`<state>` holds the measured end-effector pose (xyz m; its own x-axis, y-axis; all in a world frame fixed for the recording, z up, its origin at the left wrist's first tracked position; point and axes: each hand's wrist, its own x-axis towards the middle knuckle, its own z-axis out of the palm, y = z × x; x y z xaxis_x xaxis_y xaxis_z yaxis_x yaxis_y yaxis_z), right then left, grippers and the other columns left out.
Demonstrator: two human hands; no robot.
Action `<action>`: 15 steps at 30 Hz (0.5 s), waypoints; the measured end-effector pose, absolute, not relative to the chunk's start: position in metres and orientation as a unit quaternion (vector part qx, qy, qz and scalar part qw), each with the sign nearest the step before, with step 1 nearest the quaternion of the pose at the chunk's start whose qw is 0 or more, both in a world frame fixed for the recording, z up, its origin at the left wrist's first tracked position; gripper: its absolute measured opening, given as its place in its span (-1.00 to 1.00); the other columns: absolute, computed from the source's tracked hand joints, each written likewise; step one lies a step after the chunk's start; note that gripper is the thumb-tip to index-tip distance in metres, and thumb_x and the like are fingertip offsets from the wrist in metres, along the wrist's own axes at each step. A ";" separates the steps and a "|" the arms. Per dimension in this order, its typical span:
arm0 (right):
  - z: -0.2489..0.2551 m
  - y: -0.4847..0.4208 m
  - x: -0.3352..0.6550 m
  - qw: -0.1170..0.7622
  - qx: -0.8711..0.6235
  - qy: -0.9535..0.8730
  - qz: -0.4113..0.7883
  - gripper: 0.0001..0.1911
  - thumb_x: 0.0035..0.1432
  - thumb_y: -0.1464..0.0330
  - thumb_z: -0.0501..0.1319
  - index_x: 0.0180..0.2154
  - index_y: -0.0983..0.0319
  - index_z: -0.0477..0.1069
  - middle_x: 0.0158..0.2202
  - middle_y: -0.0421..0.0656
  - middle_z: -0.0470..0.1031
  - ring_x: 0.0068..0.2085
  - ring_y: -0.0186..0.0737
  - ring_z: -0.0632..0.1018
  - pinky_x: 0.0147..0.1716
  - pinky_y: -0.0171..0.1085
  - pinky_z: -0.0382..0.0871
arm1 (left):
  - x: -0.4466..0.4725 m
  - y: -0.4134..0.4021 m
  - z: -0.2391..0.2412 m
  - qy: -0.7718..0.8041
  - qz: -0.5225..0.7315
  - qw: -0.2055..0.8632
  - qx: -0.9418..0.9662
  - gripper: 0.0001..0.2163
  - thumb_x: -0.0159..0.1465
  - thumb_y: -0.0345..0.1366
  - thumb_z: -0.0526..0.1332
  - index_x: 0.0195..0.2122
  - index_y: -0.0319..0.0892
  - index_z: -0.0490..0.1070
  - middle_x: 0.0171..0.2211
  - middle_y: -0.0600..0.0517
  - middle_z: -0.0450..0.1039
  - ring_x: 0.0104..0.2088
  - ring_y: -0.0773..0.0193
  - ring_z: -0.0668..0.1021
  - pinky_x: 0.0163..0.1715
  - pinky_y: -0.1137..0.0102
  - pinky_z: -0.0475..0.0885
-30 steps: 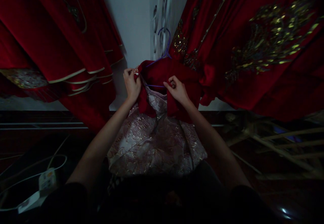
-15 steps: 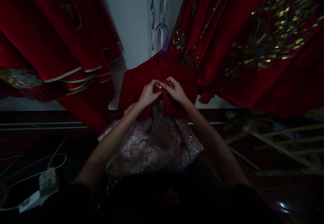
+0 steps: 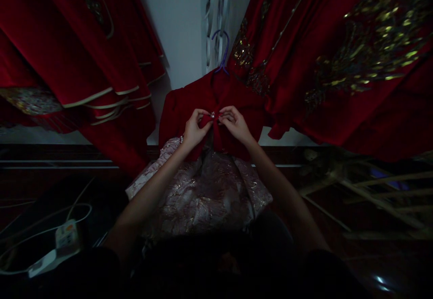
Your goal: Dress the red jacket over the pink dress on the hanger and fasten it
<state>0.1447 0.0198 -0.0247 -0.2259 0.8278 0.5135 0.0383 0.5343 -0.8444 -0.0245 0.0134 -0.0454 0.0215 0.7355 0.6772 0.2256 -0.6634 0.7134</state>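
The red jacket (image 3: 177,103) hung in front of the person on a purple hanger (image 3: 225,51), its two front edges close together at the middle of the chest. A small shiny button (image 3: 212,115) sat at the meeting of those edges. The left hand (image 3: 196,128) was nearly closed there, thumb and fingertips pinching the jacket's front edge beside the button. The right hand (image 3: 237,125) was at the opposite edge, its fingers bent and its fingertips drawn close to the thumb; whether cloth was caught between them I could not tell. A beaded bracelet (image 3: 181,140) circled the left wrist.

Below the jacket's hem spread a pale pink, glittery skirt (image 3: 203,195), partly covered by the left forearm. Behind the hanger rose a pale wall (image 3: 172,24) with metal strips (image 3: 208,24). Red clothes (image 3: 81,51) with light trim hung on the left, and a red gown (image 3: 304,123) with gold sequins (image 3: 382,55) on the right. At lower left lay a white power strip (image 3: 66,238) with a cable (image 3: 34,232); at lower right stood a wooden frame (image 3: 374,197), dim and blurred.
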 end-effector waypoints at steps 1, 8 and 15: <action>-0.024 0.019 0.144 0.536 -0.314 -0.698 0.356 -0.75 0.05 0.26 0.24 -0.23 0.15 0.25 -0.24 -0.20 0.40 -0.25 -0.32 0.48 -0.26 -0.30 0.46 | -0.026 0.013 -0.044 0.351 0.599 0.213 0.688 -0.79 0.11 -0.42 0.24 -0.21 -0.17 0.33 -0.25 0.01 0.48 -0.22 0.32 0.54 -0.14 0.41 0.41; -0.013 0.004 0.138 0.507 -0.343 -0.756 0.230 -0.78 0.15 0.19 0.19 -0.24 0.17 0.29 -0.28 -0.18 0.47 -0.29 -0.32 0.51 -0.37 -0.35 0.42 | -0.036 0.013 -0.038 0.388 0.533 0.171 0.732 -0.86 0.12 -0.40 0.21 -0.27 -0.19 0.41 -0.31 0.05 0.52 -0.30 0.31 0.53 -0.25 0.43 0.38; -0.009 0.001 0.139 0.501 -0.354 -0.770 0.176 -0.83 0.18 0.23 0.17 -0.24 0.18 0.31 -0.27 -0.17 0.49 -0.29 -0.31 0.53 -0.36 -0.33 0.44 | -0.039 -0.001 -0.017 0.369 0.443 0.111 0.809 -0.80 0.14 -0.43 0.14 -0.19 -0.19 0.39 -0.27 0.05 0.51 -0.31 0.32 0.53 -0.24 0.44 0.37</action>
